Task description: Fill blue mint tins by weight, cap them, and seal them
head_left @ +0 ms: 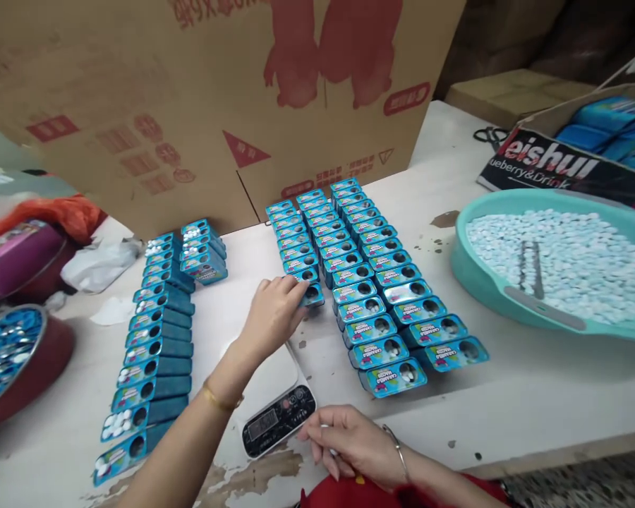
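My left hand [278, 310] reaches over the white scale [275, 384], its fingers closed at the front end of the nearest short row of blue tins [296, 264]; what they grip is partly hidden. Palm up, my right hand [343, 441] rests by the scale's dark display [279, 421], with its fingers curled and a bit of something white between them. Longer rows of blue candy tins [393, 377] with round openings stand to the right. Another row of tins [156, 370] stands at the left, some with white candies on top.
A teal basin [479, 282] of pale candies with metal tongs [532, 271] stands at the right. Behind the tins rises a large cardboard box [190, 106]. A red bowl [58, 353] of blue wrapped pieces is at the left edge, near crumpled white plastic [98, 267].
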Demonstrator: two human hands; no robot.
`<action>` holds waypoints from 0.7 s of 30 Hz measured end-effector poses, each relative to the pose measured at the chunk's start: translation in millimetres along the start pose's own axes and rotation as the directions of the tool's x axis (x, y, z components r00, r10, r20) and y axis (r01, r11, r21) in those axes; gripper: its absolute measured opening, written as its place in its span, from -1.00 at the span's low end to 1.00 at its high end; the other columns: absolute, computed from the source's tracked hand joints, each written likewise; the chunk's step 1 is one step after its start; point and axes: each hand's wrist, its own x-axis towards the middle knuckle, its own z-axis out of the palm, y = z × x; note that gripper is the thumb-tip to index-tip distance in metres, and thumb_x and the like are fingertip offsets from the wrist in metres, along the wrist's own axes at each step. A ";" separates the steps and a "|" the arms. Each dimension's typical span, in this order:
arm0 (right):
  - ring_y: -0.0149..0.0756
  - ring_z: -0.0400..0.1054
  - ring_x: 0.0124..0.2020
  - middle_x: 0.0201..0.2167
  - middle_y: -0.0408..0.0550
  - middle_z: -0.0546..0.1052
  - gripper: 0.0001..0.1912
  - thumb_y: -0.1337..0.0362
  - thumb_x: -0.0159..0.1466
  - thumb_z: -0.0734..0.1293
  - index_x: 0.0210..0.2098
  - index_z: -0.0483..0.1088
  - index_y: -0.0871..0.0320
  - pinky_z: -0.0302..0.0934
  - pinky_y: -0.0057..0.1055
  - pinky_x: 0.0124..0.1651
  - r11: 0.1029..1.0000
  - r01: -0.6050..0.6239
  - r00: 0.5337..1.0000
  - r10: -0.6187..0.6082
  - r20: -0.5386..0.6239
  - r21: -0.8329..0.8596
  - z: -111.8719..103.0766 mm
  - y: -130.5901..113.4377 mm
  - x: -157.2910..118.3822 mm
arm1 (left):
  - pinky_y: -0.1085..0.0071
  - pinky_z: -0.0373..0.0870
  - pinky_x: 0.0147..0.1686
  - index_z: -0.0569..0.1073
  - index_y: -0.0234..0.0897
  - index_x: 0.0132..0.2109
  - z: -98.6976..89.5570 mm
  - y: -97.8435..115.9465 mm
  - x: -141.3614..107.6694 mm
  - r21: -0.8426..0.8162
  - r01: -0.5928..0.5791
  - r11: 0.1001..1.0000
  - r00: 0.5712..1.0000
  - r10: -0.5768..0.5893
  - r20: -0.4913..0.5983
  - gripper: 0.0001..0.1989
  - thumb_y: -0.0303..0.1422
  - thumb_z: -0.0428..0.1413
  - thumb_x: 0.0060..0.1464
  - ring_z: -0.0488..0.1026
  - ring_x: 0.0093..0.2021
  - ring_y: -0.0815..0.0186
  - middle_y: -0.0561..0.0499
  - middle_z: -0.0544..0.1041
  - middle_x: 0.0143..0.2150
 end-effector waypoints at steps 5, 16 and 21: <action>-0.59 0.11 -0.75 -0.63 -0.24 0.37 -0.41 -0.19 -0.10 0.41 -0.39 0.36 0.23 -0.23 -0.55 -0.71 0.999 0.012 0.999 -0.011 -0.031 0.035 -6.4 -0.5 2.2 | 0.04 0.26 0.00 0.23 -0.20 0.20 33.4 -6.6 6.6 -0.124 0.112 0.986 0.984 -0.127 -0.127 -0.47 -0.27 0.12 0.10 0.26 0.12 -0.02 -0.24 0.30 0.14; -0.60 0.09 -0.76 -0.63 -0.23 0.36 -0.33 -0.25 -0.17 0.40 -0.39 0.35 0.24 -0.24 -0.54 -0.70 0.997 -0.078 0.997 0.078 -0.011 -0.023 -1.8 -4.7 8.4 | 0.07 0.25 0.15 -0.48 -0.27 0.37 91.9 -3.0 -17.3 -0.590 0.289 0.754 0.926 -0.376 -0.026 -0.08 -0.52 -0.03 0.04 0.14 0.30 0.04 -0.32 0.03 0.36; -0.62 0.07 -0.75 -0.62 -0.24 0.35 -0.31 -0.28 -0.17 0.39 -0.38 0.35 0.22 -0.23 -0.56 -0.68 0.998 -0.068 0.998 0.067 -0.007 -0.019 -8.3 2.9 11.5 | 0.11 0.12 0.25 -0.11 -0.28 0.36 58.3 -67.4 -16.8 -0.458 0.304 0.835 0.889 -0.421 -0.178 -0.15 -0.47 0.04 -0.07 0.13 0.30 0.09 -0.21 0.14 0.32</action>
